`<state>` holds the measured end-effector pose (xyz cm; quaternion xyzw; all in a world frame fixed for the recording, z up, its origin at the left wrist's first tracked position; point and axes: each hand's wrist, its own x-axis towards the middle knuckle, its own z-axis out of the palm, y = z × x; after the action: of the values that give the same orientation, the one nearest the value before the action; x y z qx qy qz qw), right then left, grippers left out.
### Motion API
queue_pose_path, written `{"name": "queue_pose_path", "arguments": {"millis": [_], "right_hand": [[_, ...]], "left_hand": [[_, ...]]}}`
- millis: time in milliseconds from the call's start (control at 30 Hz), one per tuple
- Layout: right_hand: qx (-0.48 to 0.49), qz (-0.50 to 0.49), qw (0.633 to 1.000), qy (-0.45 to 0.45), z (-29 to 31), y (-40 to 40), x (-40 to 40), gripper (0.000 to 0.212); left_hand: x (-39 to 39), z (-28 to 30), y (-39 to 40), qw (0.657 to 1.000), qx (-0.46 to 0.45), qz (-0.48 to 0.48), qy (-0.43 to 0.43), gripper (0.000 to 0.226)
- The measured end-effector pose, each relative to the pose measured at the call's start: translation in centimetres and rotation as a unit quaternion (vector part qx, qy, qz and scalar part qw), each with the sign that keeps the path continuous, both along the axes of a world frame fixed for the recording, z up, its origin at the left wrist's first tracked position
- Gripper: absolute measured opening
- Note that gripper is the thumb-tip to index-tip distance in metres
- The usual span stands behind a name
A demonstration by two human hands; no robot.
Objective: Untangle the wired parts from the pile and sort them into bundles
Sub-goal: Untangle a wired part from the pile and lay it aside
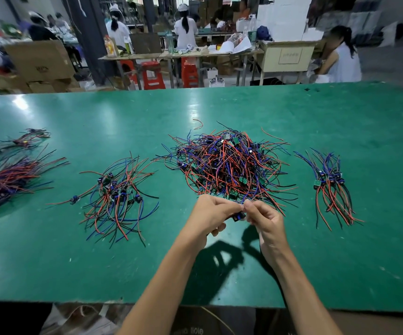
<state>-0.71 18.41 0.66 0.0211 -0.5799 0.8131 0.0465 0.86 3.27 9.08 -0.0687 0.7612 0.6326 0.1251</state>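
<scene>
Green worktable [219,274], workshop behind; both hands' fingers [256,209] pinch wired part [238,216].

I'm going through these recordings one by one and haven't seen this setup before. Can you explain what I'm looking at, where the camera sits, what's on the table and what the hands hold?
There is no machine here. A person works with bare hands, and the single picture comes from a wide-angle camera on their head, looking forward and down.

On the green table lies a big tangled pile of red, blue and black wired parts. A tidier bundle lies to its right, a looser one to its left, and more bundles at the far left.

The left hand and right hand meet at the pile's near edge. Their fingers pinch one small wired part between them. Other workers sit at benches behind.
</scene>
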Motion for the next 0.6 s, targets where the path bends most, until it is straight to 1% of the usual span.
{"name": "queue_pose_path", "arguments": {"millis": [133, 200, 333, 467, 600], "right_hand": [[-0.007, 0.02, 1.0, -0.008, 0.3, -0.1, 0.1, 0.031], [-0.006, 0.026, 1.0, -0.007, 0.5, -0.2, 0.1, 0.03], [0.004, 0.04, 0.999, 0.003, 0.5, -0.2, 0.2, 0.03], [0.011, 0.059, 0.998, -0.001, 0.5, -0.4, 0.4, 0.044], [0.044, 0.067, 0.997, 0.006, 0.5, -0.1, 0.5, 0.039]], "left_hand": [[0.4, -0.4, 0.2, 1.0, 0.002, -0.011, -0.018, 0.022], [0.7, -0.9, 0.5, 1.0, 0.014, -0.002, -0.012, 0.021], [1.0, -1.6, 1.0, 0.998, 0.005, 0.026, 0.055, 0.012], [1.0, -1.7, 1.2, 0.992, -0.028, 0.018, 0.121, 0.013], [1.0, -1.6, 1.1, 0.988, -0.062, 0.025, 0.138, 0.012]]}}
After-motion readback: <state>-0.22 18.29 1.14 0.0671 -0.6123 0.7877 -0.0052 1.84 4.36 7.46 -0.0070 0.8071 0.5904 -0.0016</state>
